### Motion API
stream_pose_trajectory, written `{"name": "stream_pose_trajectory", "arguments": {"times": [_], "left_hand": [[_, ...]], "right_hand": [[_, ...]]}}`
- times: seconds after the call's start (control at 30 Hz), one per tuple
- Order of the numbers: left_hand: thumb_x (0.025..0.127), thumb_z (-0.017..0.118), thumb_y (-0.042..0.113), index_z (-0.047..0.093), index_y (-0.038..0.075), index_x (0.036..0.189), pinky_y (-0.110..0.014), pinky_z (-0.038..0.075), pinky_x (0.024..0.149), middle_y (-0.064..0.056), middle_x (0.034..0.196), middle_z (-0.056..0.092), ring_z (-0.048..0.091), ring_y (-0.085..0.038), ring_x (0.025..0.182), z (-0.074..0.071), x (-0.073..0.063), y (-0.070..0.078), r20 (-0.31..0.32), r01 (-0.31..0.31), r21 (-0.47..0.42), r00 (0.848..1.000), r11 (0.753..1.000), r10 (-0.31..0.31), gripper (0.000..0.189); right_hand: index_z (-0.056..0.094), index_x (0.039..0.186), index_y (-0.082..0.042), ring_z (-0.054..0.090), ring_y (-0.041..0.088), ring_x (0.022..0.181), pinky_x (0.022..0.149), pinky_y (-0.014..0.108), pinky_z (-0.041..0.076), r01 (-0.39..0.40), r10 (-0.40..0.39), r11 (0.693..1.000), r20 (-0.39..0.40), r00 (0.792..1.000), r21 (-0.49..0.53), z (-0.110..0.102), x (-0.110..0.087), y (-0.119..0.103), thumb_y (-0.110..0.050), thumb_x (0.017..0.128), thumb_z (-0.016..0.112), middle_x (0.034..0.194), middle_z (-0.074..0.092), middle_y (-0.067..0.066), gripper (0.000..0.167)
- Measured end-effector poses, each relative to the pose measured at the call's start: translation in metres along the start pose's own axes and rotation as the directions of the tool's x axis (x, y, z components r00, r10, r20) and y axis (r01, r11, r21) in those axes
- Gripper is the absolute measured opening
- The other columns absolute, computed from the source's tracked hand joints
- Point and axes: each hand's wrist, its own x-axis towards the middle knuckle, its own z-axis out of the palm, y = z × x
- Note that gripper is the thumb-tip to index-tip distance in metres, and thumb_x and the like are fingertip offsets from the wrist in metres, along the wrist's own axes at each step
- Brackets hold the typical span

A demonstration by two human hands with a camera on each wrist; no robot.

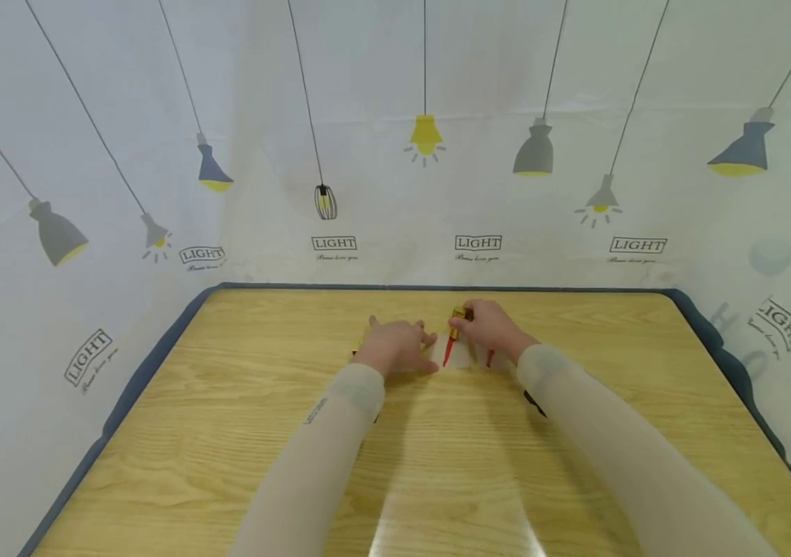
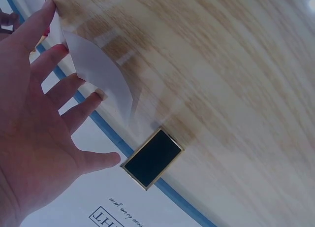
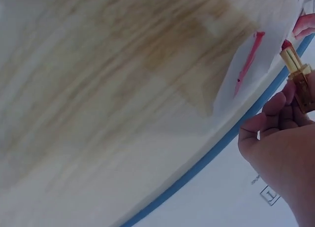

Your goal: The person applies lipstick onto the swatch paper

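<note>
My right hand (image 1: 496, 325) pinches a gold lipstick (image 3: 294, 62) by its base, its red tip pointing down at the white paper (image 1: 461, 354). Below the tip in the head view, a red streak runs down the sheet. Another red streak (image 3: 250, 64) marks the paper beside the right hand. With fingers spread, my left hand (image 1: 395, 346) lies at the left part of the paper, its fingertips on the sheet. A curled paper edge (image 2: 101, 72) lifts near those fingers. Close to the left thumb is a small black rectangular piece with gold edges (image 2: 152, 159).
The wood-grain table (image 1: 263, 418) has a dark blue edge (image 1: 388, 288) along its back and sides. Behind it hangs a pale sheet (image 1: 381, 170) printed with lamps. Light sleeves cover both forearms.
</note>
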Motion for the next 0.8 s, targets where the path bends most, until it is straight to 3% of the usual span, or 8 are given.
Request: {"name": "stream_pose_trajectory", "arguments": {"times": [0.23,0.37,0.53,0.7,0.8], "left_hand": [[0.096,0.07,0.063,0.051,0.04,0.157,-0.081,0.007,0.125,0.005,0.174,0.035,0.04,-0.033,0.159,0.0,0.001,-0.003,-0.008,-0.015,-0.046,1.0,0.999,0.014,0.068],[0.098,0.067,0.062,0.049,0.038,0.16,-0.082,0.007,0.125,0.004,0.172,0.04,0.038,-0.031,0.16,-0.001,0.005,-0.008,-0.022,-0.039,-0.111,0.999,0.993,0.037,0.069],[0.103,0.063,0.057,0.041,0.033,0.165,-0.082,0.005,0.124,0.001,0.171,0.043,0.034,-0.032,0.162,-0.007,0.003,-0.015,-0.027,-0.057,-0.149,0.998,0.987,0.053,0.07],[0.106,0.061,0.051,0.048,0.027,0.161,-0.08,0.01,0.126,0.0,0.165,0.052,0.043,-0.032,0.157,-0.012,-0.002,-0.021,-0.113,-0.057,-0.11,0.993,0.992,0.044,0.061],[0.107,0.061,0.047,0.057,0.022,0.154,-0.074,0.023,0.127,-0.003,0.157,0.06,0.052,-0.032,0.15,-0.014,-0.011,-0.02,-0.186,-0.09,-0.103,0.98,0.991,0.069,0.054]], "right_hand": [[0.07,0.117,0.001,0.057,0.028,0.096,0.081,0.036,0.048,-0.067,0.083,0.987,-0.111,0.99,0.144,-0.012,-0.003,0.009,-0.042,0.11,0.058,0.113,0.067,0.019,0.045],[0.07,0.114,0.003,0.054,0.025,0.088,0.075,0.033,0.046,-0.065,0.084,0.986,-0.126,0.988,0.154,-0.022,-0.007,0.009,-0.043,0.11,0.058,0.101,0.064,0.015,0.048],[0.068,0.117,0.004,0.053,0.024,0.085,0.073,0.034,0.045,-0.045,0.068,0.981,-0.114,0.991,0.19,-0.031,-0.01,0.004,-0.045,0.11,0.056,0.101,0.063,0.015,0.051],[0.063,0.098,-0.003,0.048,0.022,0.079,0.069,0.034,0.042,-0.024,0.056,0.972,-0.132,0.99,0.232,-0.035,-0.013,-0.007,-0.046,0.11,0.057,0.089,0.056,0.01,0.044],[0.065,0.103,-0.004,0.046,0.022,0.079,0.07,0.035,0.041,-0.019,0.049,0.967,-0.114,0.992,0.255,-0.035,-0.017,-0.015,-0.046,0.11,0.057,0.089,0.052,0.007,0.043]]}}
